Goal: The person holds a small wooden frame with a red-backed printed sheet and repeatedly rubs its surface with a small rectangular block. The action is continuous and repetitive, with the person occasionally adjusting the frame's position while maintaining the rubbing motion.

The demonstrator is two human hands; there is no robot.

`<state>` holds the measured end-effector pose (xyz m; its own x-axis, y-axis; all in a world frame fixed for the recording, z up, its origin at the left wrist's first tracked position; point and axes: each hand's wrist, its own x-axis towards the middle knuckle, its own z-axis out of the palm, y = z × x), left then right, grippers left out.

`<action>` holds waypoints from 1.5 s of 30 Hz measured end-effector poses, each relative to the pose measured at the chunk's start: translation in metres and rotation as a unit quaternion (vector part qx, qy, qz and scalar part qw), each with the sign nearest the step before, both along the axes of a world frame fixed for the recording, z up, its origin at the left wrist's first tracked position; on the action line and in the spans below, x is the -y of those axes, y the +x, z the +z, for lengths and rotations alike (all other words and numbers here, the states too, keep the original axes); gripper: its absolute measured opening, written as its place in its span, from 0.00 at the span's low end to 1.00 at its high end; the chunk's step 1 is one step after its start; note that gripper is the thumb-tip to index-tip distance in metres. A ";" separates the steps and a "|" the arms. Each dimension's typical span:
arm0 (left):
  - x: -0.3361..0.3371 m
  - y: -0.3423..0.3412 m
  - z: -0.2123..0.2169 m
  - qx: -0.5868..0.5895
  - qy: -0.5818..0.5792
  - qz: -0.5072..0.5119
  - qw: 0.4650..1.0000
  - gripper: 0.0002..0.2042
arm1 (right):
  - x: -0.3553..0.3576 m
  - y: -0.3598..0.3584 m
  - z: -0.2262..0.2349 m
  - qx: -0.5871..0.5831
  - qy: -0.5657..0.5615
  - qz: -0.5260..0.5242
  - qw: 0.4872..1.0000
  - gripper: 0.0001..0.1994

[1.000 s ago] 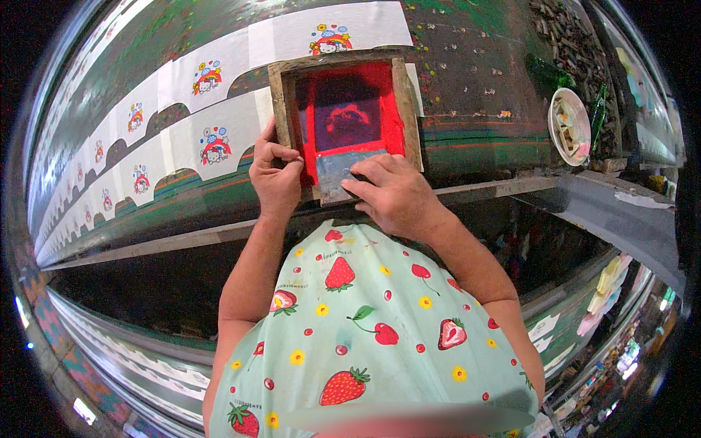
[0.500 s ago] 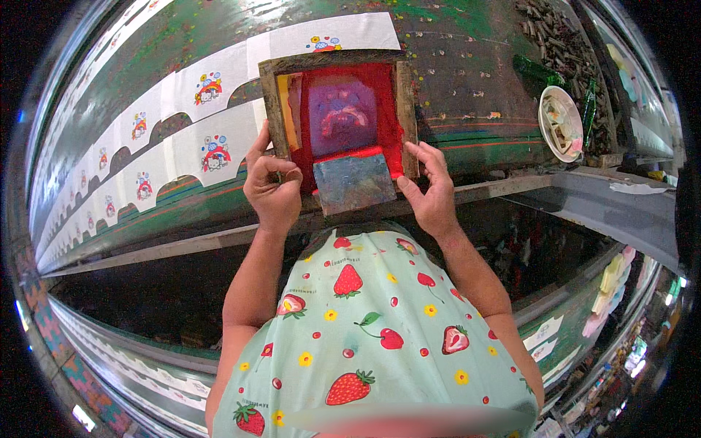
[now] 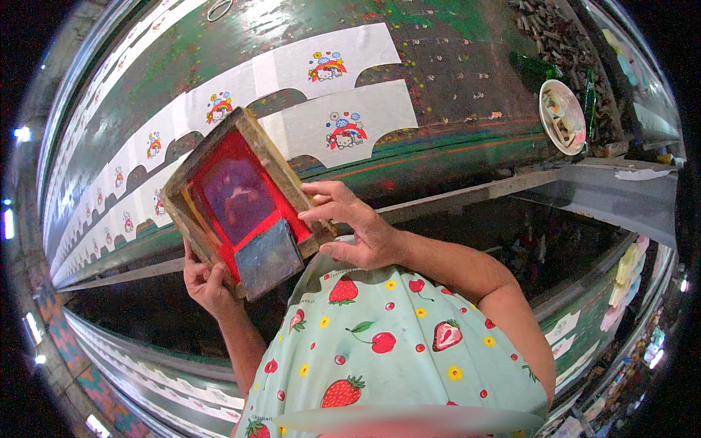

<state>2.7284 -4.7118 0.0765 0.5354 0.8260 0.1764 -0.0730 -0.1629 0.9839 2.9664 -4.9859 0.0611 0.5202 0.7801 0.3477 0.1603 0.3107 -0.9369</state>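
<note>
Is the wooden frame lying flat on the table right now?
No, the frame is lifted and tilted, with the left hand under its lower corner and the right hand on its side.

Wooden screen frame [image 3: 237, 201] lifted off printed strip [image 3: 343, 128], tilted and shifted left; both hands now grip its edges.

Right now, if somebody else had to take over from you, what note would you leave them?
Left hand: grips the lower corner of the wooden printing frame from below.
Right hand: holds the frame's right edge, fingers over the wood.
Frame: lifted off the green table and tilted, with a red screen and a grey squeegee block resting at its lower end.
Done: the white paper pieces on the table already carry colourful prints.
Left: the frame is not set down anywhere; both hands carry it.
Also there: a plate at the table's right end.
</note>
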 end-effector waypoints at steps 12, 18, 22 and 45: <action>-0.059 -0.014 -0.024 0.020 -0.063 0.001 0.998 0.12 | -0.050 -0.037 0.005 0.027 -0.058 -0.028 0.998 0.30; -0.095 -0.005 -0.032 0.021 -0.105 -0.075 0.991 0.12 | -0.057 -0.065 0.008 0.030 -0.086 -0.059 0.994 0.30; -0.103 0.018 -0.042 0.004 -0.123 -0.124 0.985 0.12 | -0.042 -0.081 0.014 0.028 -0.125 -0.119 0.985 0.31; 0.217 0.246 -0.069 0.103 -0.104 -0.609 0.780 0.16 | 0.281 -0.167 -0.019 0.064 -0.047 -0.593 0.801 0.23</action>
<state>2.9747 -4.9288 0.0079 0.9228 -0.2511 0.2923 -0.2088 0.3116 0.9270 2.7996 -5.2670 0.0419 0.8794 -0.2112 0.4267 0.3873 -0.2039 -0.8991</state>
